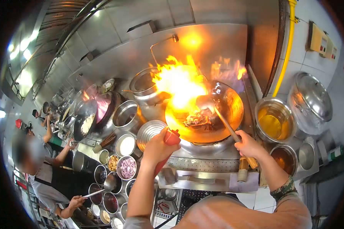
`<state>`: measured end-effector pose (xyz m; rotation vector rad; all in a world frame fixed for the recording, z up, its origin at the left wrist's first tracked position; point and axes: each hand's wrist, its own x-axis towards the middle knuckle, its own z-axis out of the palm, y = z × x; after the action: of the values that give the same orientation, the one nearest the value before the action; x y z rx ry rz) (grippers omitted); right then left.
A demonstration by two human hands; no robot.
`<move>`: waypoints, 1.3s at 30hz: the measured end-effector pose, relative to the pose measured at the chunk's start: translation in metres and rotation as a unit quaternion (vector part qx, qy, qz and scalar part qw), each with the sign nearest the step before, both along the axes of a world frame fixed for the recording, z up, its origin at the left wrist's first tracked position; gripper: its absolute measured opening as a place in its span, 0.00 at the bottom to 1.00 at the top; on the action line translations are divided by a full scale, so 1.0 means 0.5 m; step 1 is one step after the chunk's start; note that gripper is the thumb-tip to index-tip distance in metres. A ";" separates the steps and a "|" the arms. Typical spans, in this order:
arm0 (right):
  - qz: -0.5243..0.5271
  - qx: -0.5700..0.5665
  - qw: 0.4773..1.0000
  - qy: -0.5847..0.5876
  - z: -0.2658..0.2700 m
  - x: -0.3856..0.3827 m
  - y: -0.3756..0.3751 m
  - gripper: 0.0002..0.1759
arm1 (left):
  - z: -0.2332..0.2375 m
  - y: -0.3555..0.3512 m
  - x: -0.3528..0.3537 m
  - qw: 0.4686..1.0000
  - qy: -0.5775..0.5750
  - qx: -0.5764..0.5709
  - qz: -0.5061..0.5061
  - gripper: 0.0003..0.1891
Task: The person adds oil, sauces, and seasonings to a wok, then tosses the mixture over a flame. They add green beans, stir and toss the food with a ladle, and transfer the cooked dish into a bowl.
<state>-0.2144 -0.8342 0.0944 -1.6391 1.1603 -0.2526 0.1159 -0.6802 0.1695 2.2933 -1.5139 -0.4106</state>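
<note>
Left hand (158, 147) is clenched tight around the red-wrapped handle (172, 138), fingers curled right over it, with the red poking out both above and below the fist. The wok (233, 110) sits just past those knuckles, on the burner. Right hand (248, 145) has a closed grip on the ladle (222, 119). The long shaft runs up and away from the fingers into the wok, and the wooden end sticks out below the palm. The ladle's bowl sits over the dark food (197, 120) in the middle of the pan.

Big flames (179, 86) rise off the wok's far side, well beyond both sets of fingertips.

Just beside the left fingers there's a perforated strainer (150, 131), nearly touching the wok rim. Further out on that side are little bowls, one with chopped red onion (127, 167). Past the right hand's knuckles, a pot of yellow oil (275, 122) is close by, with a smaller pot of dark sauce (284, 158) near the wrist and a lidded steel pot (311, 101) beyond.

A co-worker (46, 179) is at the next station over, near a second wok (86, 118) with rice in it, well apart from both hands.
</note>
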 end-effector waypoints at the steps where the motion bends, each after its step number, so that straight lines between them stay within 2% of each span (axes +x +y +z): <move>1: -0.001 0.044 0.999 -0.031 0.015 -0.005 0.012 0.32 | -0.014 -0.029 0.004 1.000 -0.013 0.018 -0.008 0.49; 3: -0.001 0.131 0.987 -0.094 0.029 -0.014 0.034 0.33 | -0.040 -0.084 0.017 0.998 -0.040 0.052 -0.022 0.48; 7: 0.054 0.155 0.981 -0.107 0.035 -0.028 0.035 0.31 | -0.048 -0.154 0.000 0.989 -0.110 0.102 -0.017 0.41; 8: 0.059 0.134 0.985 -0.093 0.033 -0.025 0.029 0.31 | -0.056 -0.168 0.002 0.988 -0.113 0.107 -0.017 0.40; 11: 0.067 -0.075 0.994 -0.036 -0.012 -0.034 0.024 0.30 | -0.049 -0.197 -0.015 0.986 -0.140 0.094 -0.014 0.35; 13: 0.019 0.090 0.988 -0.125 0.028 -0.055 0.027 0.30 | -0.035 -0.212 -0.034 0.983 -0.157 0.092 -0.020 0.33; 14: -0.004 0.171 0.971 -0.165 0.051 -0.068 0.027 0.30 | -0.039 -0.221 -0.040 0.978 -0.188 0.083 -0.029 0.28; 17: -0.033 0.273 0.925 -0.262 0.066 -0.099 0.037 0.29 | -0.038 -0.248 -0.060 0.971 -0.203 0.120 -0.033 0.25; 25: -0.051 0.311 0.891 -0.326 0.055 -0.130 0.036 0.26 | -0.021 -0.261 -0.099 0.951 -0.268 0.144 -0.046 0.20; 29: -0.051 0.309 0.888 -0.338 0.032 -0.138 0.026 0.25 | -0.011 -0.254 -0.107 0.951 -0.260 0.157 -0.063 0.18; 32: -0.054 0.268 0.916 -0.295 0.038 -0.121 0.025 0.22 | -0.022 -0.253 -0.101 0.951 -0.260 0.159 -0.062 0.20; 35: -0.022 0.235 0.938 -0.254 0.018 -0.102 0.012 0.26 | -0.008 -0.243 -0.109 0.960 -0.240 0.137 -0.039 0.20; 38: 0.021 0.034 0.992 -0.116 0.004 -0.087 0.020 0.31 | -0.074 -0.256 -0.063 0.965 -0.253 0.065 0.010 0.34; 39: 0.032 -0.085 0.993 -0.079 -0.017 -0.085 0.027 0.32 | -0.071 -0.253 -0.062 0.967 -0.247 0.066 0.017 0.35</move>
<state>-0.2569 -0.8206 0.0861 -1.7670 0.9868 -0.4432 0.0850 -0.8066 0.1339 2.6598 -1.7026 0.0872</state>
